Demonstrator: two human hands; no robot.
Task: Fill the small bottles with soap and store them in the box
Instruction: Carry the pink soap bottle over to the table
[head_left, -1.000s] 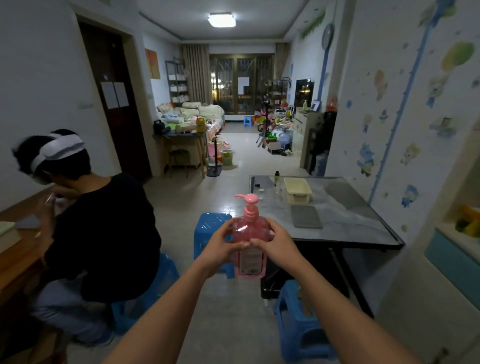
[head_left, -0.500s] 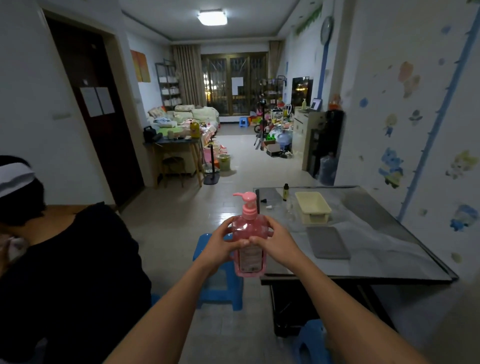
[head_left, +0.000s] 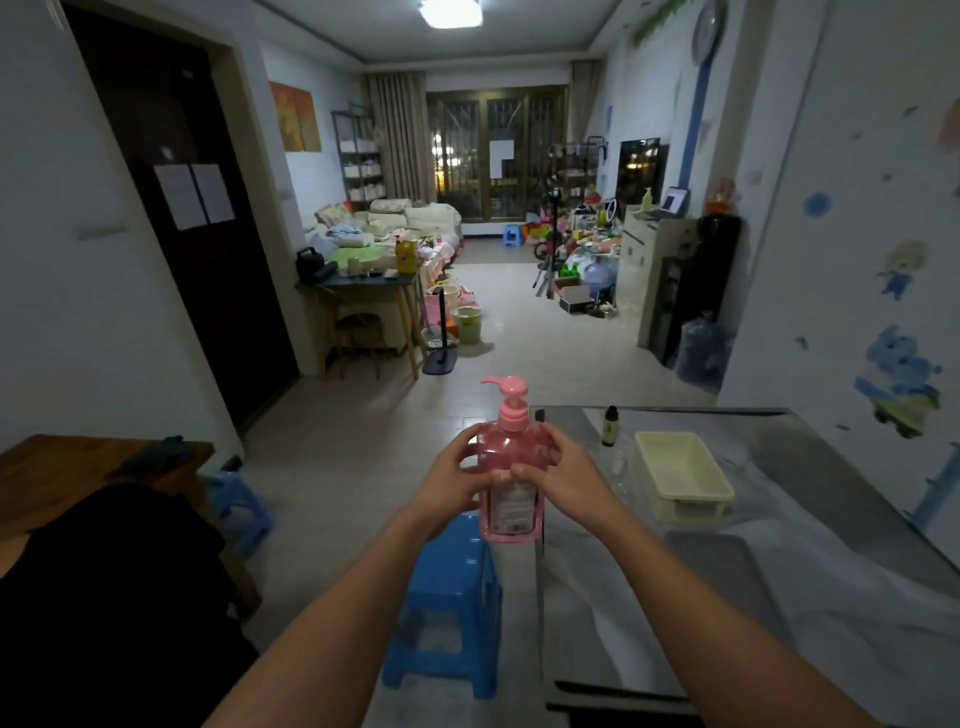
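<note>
A long tiled room runs back to barred glass doors, with a grey table (head_left: 810, 587) at the right; at its left edge the left hand (head_left: 453, 480) and the right hand (head_left: 566, 475) each curl around the pink soap bottle (head_left: 511, 501), fingertips meeting across its front; the bottle is held upright in the air, pump on top, above a blue stool (head_left: 447, 597); on the table beyond stand a small dark bottle (head_left: 609, 426) and, just beside it, the cream box (head_left: 655, 470); a grey mat (head_left: 727, 582) lies nearer.
</note>
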